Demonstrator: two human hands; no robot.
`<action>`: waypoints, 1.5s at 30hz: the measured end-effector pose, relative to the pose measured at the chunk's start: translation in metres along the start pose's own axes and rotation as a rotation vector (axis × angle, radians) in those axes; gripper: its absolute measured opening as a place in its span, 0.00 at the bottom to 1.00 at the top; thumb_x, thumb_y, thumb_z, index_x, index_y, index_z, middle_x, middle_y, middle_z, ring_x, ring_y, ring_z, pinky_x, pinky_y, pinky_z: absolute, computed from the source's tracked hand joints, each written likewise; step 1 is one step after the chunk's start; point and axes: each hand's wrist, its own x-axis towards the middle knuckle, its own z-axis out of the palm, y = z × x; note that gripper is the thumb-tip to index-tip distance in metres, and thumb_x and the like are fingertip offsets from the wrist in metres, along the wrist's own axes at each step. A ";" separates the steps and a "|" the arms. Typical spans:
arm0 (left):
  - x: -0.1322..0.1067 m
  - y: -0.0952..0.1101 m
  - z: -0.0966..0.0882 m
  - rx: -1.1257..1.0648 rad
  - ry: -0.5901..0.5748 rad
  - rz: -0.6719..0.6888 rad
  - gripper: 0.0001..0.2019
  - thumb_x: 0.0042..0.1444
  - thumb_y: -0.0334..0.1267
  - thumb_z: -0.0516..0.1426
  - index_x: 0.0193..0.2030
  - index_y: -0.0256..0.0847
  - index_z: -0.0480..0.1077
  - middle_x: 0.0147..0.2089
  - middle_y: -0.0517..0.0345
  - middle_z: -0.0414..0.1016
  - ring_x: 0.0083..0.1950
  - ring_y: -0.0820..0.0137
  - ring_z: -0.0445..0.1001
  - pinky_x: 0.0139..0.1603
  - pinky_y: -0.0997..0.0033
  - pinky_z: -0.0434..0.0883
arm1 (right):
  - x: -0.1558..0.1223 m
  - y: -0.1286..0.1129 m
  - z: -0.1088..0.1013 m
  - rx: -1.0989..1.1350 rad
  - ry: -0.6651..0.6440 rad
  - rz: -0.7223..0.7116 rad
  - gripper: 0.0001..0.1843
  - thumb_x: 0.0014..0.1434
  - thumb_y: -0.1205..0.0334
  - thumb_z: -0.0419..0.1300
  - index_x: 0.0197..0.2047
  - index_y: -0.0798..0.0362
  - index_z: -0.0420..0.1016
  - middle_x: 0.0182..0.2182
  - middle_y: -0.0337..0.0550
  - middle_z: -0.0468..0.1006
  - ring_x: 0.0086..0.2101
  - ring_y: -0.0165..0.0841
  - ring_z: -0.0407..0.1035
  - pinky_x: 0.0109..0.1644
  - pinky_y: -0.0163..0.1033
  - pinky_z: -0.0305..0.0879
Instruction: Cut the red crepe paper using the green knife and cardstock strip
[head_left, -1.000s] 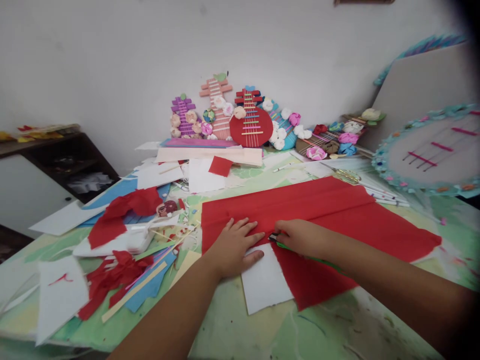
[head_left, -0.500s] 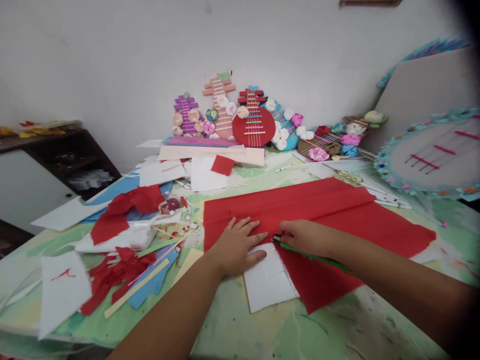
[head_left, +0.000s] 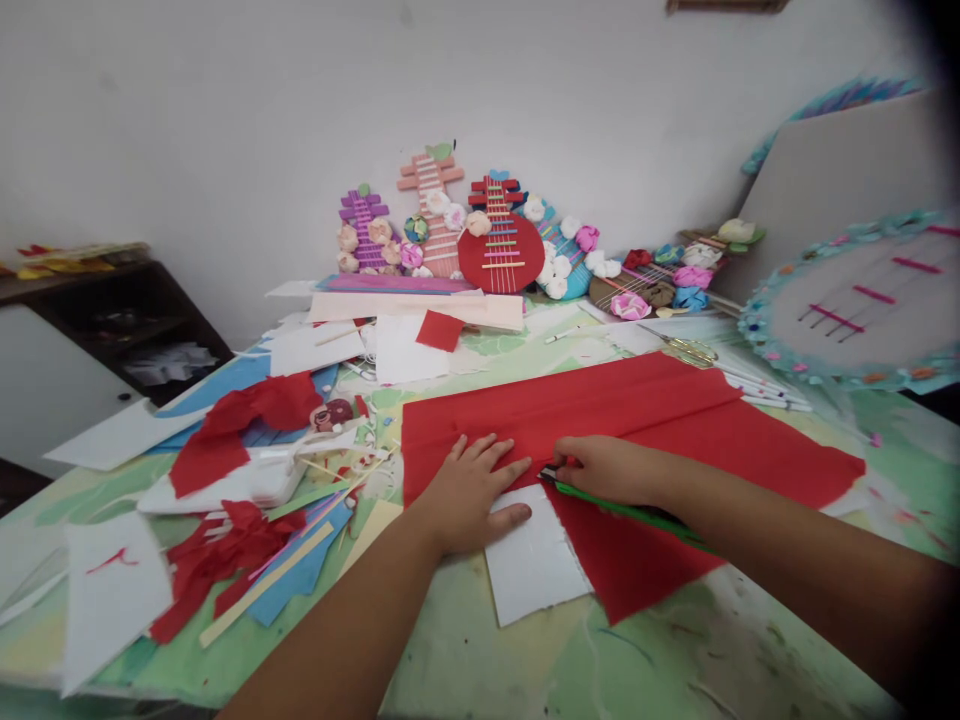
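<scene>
A large red sheet of crepe paper (head_left: 660, 430) lies spread over the table. My left hand (head_left: 469, 492) rests flat on its near left part, fingers apart, thumb on a white card (head_left: 534, 565) that sticks out from under the paper. My right hand (head_left: 607, 468) is closed on a green-handled cutter (head_left: 630, 512), its tip set on the red paper beside the card's edge, close to my left fingertips.
Red paper scraps (head_left: 225, 430), white sheets (head_left: 105, 590) and blue strips litter the left side. Paper guitar crafts with flowers (head_left: 499, 245) stand against the wall. Gold scissors (head_left: 686, 350) and pens lie behind the red sheet. A round decorated board (head_left: 862, 310) sits at right.
Both hands stay almost where they were; the view shifted slightly. The cutter tip remains at the same spot on the red paper.
</scene>
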 end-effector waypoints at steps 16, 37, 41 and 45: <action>-0.004 0.065 -0.004 -1.243 0.142 -0.145 0.17 0.47 0.47 0.58 0.38 0.36 0.63 0.36 0.50 0.72 0.40 0.63 0.71 0.38 0.66 0.68 | -0.027 -0.053 0.000 1.346 0.470 -0.062 0.11 0.49 0.56 0.57 0.35 0.51 0.69 0.22 0.33 0.64 0.21 0.25 0.57 0.23 0.30 0.55; 0.011 0.061 -0.048 -0.951 0.351 -0.392 0.19 0.54 0.54 0.48 0.28 0.39 0.63 0.25 0.63 0.66 0.28 0.73 0.66 0.28 0.75 0.62 | -0.053 -0.029 0.045 1.692 0.052 -0.266 0.14 0.50 0.53 0.60 0.37 0.52 0.66 0.27 0.38 0.71 0.25 0.27 0.66 0.29 0.34 0.59; 0.025 0.082 -0.035 -1.130 0.352 -0.427 0.31 0.58 0.57 0.30 0.42 0.36 0.64 0.35 0.52 0.72 0.19 0.75 0.65 0.20 0.74 0.63 | -0.057 -0.032 0.052 1.596 0.114 -0.248 0.15 0.53 0.48 0.55 0.32 0.53 0.63 0.21 0.33 0.68 0.20 0.24 0.63 0.23 0.31 0.58; 0.025 0.098 -0.020 -1.486 0.380 -0.363 0.27 0.56 0.59 0.41 0.48 0.40 0.63 0.45 0.50 0.71 0.15 0.78 0.63 0.14 0.76 0.61 | -0.059 -0.030 0.054 1.601 0.208 -0.152 0.20 0.52 0.43 0.53 0.27 0.53 0.59 0.16 0.31 0.66 0.14 0.23 0.60 0.17 0.29 0.53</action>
